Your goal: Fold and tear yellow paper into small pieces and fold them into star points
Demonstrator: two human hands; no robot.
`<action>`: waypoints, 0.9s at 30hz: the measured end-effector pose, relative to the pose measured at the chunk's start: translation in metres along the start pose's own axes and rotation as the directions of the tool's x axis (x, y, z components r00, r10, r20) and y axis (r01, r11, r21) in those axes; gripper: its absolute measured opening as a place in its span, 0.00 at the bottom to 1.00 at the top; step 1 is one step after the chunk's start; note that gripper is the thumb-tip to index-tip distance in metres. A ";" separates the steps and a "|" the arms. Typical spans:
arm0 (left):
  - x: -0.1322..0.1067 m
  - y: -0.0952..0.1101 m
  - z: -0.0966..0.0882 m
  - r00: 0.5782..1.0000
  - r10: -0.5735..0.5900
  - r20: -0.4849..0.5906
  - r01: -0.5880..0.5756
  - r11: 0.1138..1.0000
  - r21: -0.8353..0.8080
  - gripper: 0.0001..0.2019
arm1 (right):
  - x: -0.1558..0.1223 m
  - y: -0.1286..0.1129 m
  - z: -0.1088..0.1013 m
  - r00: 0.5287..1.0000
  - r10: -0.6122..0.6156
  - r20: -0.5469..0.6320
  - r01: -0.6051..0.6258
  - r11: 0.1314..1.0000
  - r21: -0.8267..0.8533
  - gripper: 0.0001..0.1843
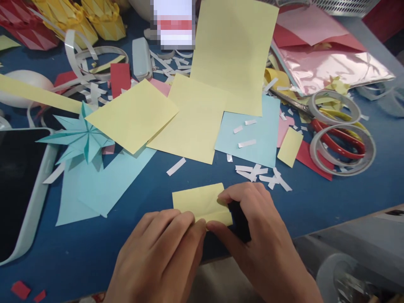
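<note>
Yellow paper [197, 201] juts forward from both hands [160, 248] [261, 229] — near edge held.

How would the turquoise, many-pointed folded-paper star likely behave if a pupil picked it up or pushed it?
The star would probably feel light, being thin paper. Its sharp creases should stiffen it somewhat, though the slender tips may bend if pinched. With points spread wide, it seems unlikely to roll.

1 head-worn camera looks forward and down at nearby hands [160, 248].
</note>
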State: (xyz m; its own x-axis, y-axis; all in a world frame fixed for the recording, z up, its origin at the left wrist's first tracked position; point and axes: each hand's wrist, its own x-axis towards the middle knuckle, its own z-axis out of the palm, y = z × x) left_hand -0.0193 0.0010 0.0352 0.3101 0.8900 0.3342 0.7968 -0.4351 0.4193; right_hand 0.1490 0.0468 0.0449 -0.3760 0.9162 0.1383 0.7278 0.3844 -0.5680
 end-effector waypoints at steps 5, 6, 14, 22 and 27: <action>0.004 -0.001 0.001 0.999 -0.051 0.015 0.052 0.998 -0.030 0.05 | 0.001 0.001 -0.002 1.000 0.006 0.031 -0.007 1.000 0.005 0.09; 0.005 -0.001 0.001 0.998 -0.065 0.020 0.065 0.997 -0.032 0.04 | 0.000 0.001 -0.003 0.999 0.011 0.047 -0.012 1.000 0.008 0.09; 0.003 -0.008 -0.006 0.995 -0.084 0.061 0.082 0.996 0.034 0.06 | -0.004 0.004 -0.013 0.992 0.061 0.112 -0.064 0.998 0.022 0.14; -0.005 -0.020 -0.010 0.995 -0.040 0.094 0.029 0.992 0.121 0.05 | 0.001 -0.006 0.000 1.000 0.000 0.031 0.001 0.999 -0.040 0.09; -0.011 -0.027 -0.013 0.993 -0.031 0.117 0.018 0.993 0.112 0.08 | -0.001 -0.002 -0.005 0.991 -0.004 0.130 0.011 0.998 -0.054 0.18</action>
State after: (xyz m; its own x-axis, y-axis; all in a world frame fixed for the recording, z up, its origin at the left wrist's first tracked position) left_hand -0.0510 0.0012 0.0311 0.3437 0.9129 0.2203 0.8555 -0.4011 0.3276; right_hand 0.1504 0.0456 0.0501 -0.4504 0.8922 0.0337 0.7534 0.4000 -0.5218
